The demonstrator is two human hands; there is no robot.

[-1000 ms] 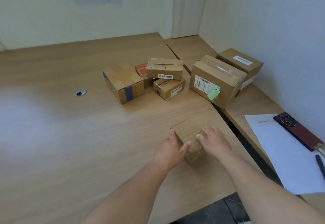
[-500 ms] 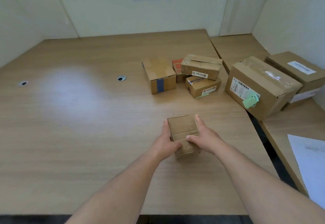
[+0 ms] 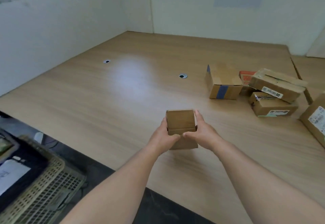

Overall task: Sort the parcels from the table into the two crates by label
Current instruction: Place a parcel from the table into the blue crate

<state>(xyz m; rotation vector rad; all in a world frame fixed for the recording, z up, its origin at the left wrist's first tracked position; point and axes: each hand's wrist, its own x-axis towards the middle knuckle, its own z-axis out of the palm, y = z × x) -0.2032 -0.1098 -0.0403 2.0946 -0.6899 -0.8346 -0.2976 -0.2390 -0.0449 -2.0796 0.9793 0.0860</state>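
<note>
Small parcel (image 3: 180,121) now lifted off table (image 3: 105,109), both hands' grip clamped on it

My left hand (image 3: 162,136) and right hand (image 3: 200,132) cover both sides of the small brown cardboard parcel (image 3: 180,121), so I cannot read any label on it. The big brown carton with a white label (image 3: 314,125) is cut off by the right edge. The pale woven plastic crate (image 3: 45,185) at lower left is blurred and cropped by the frame, its contents unclear. The red-printed box (image 3: 245,77) sits mostly hidden behind the long taped cardboard box (image 3: 276,85), whose label print is too small to read.
</note>
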